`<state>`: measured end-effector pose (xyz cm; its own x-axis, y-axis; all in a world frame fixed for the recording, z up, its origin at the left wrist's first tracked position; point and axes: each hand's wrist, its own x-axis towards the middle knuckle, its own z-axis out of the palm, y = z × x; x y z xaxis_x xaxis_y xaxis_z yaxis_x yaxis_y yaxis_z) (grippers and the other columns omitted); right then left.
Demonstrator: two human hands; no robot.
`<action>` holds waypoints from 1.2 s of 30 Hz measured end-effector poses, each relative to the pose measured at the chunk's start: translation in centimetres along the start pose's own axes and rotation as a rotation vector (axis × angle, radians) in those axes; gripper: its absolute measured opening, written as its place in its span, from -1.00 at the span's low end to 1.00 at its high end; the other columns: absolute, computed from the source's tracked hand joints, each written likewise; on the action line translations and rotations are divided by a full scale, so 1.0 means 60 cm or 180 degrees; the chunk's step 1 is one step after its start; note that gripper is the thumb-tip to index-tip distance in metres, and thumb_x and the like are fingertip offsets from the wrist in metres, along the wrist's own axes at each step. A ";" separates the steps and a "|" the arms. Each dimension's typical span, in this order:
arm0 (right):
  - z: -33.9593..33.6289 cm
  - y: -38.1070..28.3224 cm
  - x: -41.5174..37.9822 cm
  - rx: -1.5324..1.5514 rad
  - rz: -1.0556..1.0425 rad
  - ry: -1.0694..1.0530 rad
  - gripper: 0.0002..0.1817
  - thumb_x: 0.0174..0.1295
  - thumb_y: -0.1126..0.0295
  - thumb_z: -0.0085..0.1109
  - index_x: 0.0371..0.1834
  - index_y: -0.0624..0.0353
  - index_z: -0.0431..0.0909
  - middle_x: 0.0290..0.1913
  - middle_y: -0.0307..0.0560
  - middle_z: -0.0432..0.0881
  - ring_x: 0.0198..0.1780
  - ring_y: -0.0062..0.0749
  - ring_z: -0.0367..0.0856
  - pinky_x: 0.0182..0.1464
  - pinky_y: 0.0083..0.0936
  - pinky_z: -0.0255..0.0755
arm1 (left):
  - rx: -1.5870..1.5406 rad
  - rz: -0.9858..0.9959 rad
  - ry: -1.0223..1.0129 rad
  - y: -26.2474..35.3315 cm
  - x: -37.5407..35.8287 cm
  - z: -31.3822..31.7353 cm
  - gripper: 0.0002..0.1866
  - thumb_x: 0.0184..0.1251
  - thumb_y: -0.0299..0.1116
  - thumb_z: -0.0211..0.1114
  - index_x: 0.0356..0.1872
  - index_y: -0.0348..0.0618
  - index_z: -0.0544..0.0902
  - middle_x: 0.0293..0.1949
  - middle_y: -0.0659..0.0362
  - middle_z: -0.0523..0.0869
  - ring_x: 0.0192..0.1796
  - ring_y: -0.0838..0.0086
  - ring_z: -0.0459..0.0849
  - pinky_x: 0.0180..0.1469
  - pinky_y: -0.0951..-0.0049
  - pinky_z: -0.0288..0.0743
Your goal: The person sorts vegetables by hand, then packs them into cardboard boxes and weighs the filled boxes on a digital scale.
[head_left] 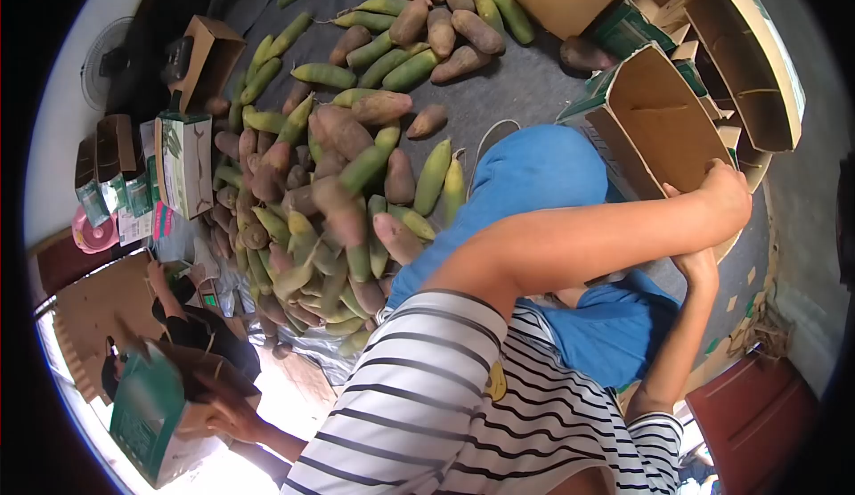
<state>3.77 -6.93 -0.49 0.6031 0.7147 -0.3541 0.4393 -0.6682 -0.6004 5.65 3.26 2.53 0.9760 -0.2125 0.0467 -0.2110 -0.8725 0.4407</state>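
At the right, both my hands are at the near edge of an open cardboard box [655, 107] with a brown inside. My left hand [726, 194] reaches across from the lower left, its fingers curled over the box's edge. My right hand [696, 266] is just below, partly covered by my left forearm, with fingertips showing against the same edge. The box lies tilted, its opening facing me. To the left spreads a big heap of long green and muddy brown root vegetables [352, 170], like radishes.
More open boxes [748, 67] crowd the upper right. A co-worker's hand [233, 417] touches a green and white box [147, 415] at the lower left. Upright boxes [184, 161] and a fan [107, 63] stand on the left. Dark sheeting [485, 94] covers the floor.
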 end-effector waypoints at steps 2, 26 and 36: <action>0.011 0.041 -0.002 0.0027 -0.0330 0.0213 -0.50 0.14 0.41 0.17 0.21 0.12 0.39 -0.01 -0.11 0.52 0.02 -0.41 0.42 0.16 -0.46 0.26 | 0.0025 -0.0022 0.0206 0.008 0.001 0.015 -0.69 0.15 -0.28 0.24 -0.11 -0.20 0.65 -0.11 -0.04 0.65 -0.05 0.18 0.58 -0.12 0.02 0.43; -0.005 -0.006 0.001 -0.1352 -0.0015 0.0238 -0.60 0.10 0.41 0.18 0.02 0.28 0.41 -0.12 0.20 0.57 -0.06 0.05 0.53 -0.04 -0.20 0.40 | 0.1580 -0.5234 0.1200 -0.340 -0.850 0.073 -0.30 -0.08 -0.08 0.41 0.04 -0.36 0.44 0.03 -0.16 0.53 0.09 0.02 0.49 0.08 0.18 0.40; 0.001 0.020 0.002 -0.1439 -0.0277 0.0649 -0.74 0.00 0.60 -0.04 -0.23 0.19 0.54 -0.30 0.11 0.61 -0.19 0.00 0.59 -0.19 -0.20 0.45 | 0.0205 -0.5799 0.2027 -0.332 -0.879 0.188 -0.21 -0.18 -0.03 0.48 0.02 -0.37 0.37 -0.07 -0.21 0.57 0.01 -0.04 0.55 0.08 0.15 0.41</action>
<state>4.33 -7.65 -1.33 0.6494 0.7470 -0.1420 0.7111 -0.6628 -0.2348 -42.24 26.87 -18.83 -0.1407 0.9865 -0.0841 0.9402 0.1597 0.3008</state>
